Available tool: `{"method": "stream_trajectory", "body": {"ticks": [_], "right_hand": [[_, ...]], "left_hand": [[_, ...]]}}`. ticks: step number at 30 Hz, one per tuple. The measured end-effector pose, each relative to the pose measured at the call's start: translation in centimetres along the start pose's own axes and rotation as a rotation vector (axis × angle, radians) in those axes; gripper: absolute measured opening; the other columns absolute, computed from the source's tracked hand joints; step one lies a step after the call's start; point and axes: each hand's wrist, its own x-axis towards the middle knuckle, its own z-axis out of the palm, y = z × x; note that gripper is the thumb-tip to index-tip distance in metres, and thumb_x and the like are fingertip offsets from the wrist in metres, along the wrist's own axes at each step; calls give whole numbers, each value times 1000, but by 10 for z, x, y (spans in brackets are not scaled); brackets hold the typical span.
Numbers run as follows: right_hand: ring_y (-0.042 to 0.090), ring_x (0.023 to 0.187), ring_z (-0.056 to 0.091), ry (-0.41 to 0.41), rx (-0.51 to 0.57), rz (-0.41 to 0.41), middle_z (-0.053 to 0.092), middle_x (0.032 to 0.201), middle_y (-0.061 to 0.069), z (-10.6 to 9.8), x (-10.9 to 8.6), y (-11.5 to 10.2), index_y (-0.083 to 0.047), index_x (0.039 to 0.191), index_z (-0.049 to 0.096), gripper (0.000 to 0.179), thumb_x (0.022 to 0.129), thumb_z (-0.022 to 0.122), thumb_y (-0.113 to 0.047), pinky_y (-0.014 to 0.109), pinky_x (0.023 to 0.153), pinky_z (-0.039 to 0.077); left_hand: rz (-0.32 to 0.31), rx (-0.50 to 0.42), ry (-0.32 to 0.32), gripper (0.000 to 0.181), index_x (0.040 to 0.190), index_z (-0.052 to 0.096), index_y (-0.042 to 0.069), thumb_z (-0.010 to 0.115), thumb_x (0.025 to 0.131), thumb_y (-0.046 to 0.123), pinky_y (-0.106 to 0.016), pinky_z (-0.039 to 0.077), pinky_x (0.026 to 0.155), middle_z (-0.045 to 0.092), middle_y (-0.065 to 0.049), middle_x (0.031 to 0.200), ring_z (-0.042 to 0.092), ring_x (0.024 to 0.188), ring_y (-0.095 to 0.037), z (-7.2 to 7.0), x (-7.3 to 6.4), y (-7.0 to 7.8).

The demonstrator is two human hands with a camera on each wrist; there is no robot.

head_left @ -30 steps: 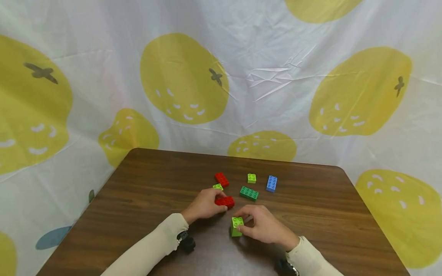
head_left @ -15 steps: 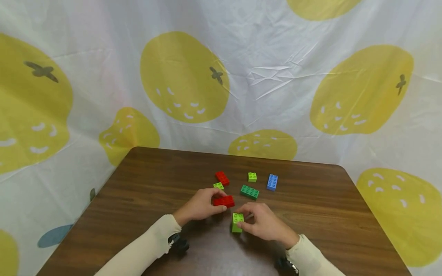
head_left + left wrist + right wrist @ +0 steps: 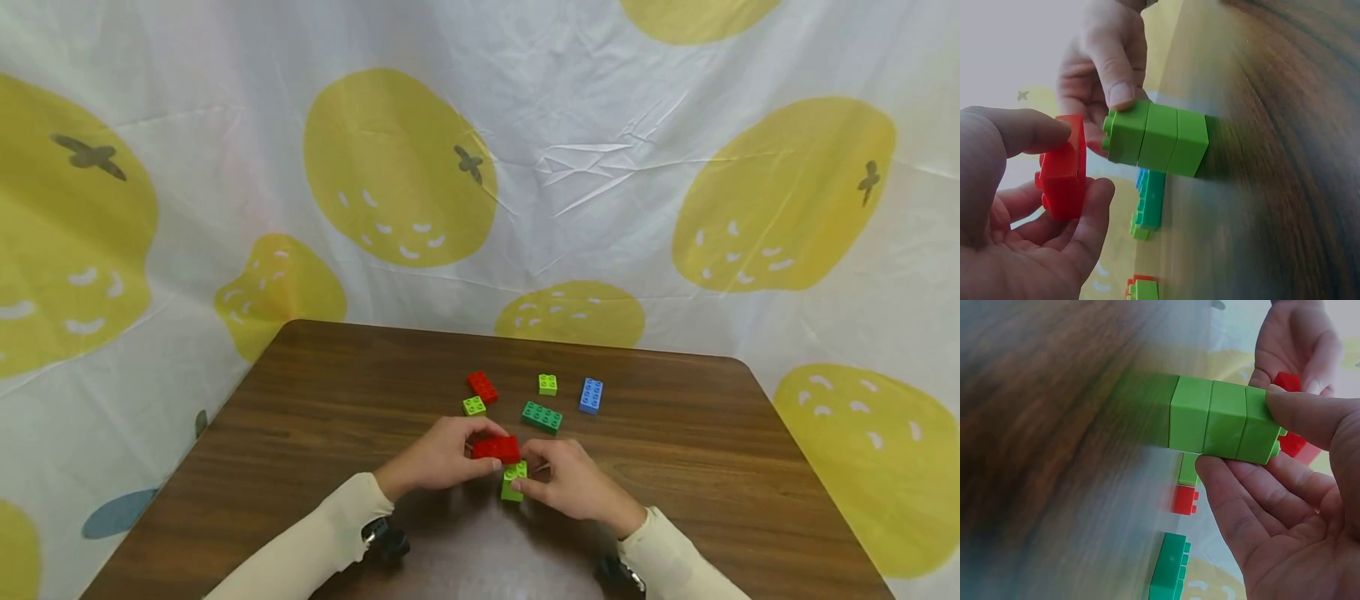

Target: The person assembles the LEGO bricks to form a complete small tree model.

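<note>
L hand had a red brick pinched btwn fingers and thumb, a snug hold, studs up! Brick hung off the tbl, just above and beside the top of a lime stack, w/ a slim gap btwn them in the L wrist view: close, but not touching. R hand had that stack, thumb on 1 side of the top block, fingers along the other, narrow grip. 3 blocks high, it stood upright on the dark wood tbl, studs showing on top.

Outward now! Past the L hand, a small lime brick, 4 studs, sat right by a 2nd red brick; couldn't tell if the 2 touched. Over to the R, a dark green brick lay at a slant, 2 rows of 4 studs. Beyond it, nearer the far edge, another lime brick, also 4 studs, and farthest R a blue brick, 8 studs, apart from the rest.

Cream sleeves on both arms, black gear at the wrists. Behind the tbl, a white curtain w/ big yellow fruit prints.
</note>
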Motion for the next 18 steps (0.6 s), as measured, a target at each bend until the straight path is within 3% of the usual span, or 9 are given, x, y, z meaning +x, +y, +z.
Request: {"method": "stream_trajectory", "body": {"ticks": [8,18], "right_hand": [[1,82,71,-1,7,12,78,91,-7,2,0,2,-15,104,74,20,92,84,-27,27,74,60],[0,83,71,-27,2,26,79,93,-7,1,1,2,-16,107,75,20,92,84,-27,26,74,59]], "left_hand": [[17,-9,-27,32,124,72,17,78,93,16,-24,54,81,73,6,107,63,89,-5,3,-1,4],[13,30,-18,29,119,75,20,82,93,31,-23,52,78,73,8,108,60,88,-4,5,-1,1]]}}
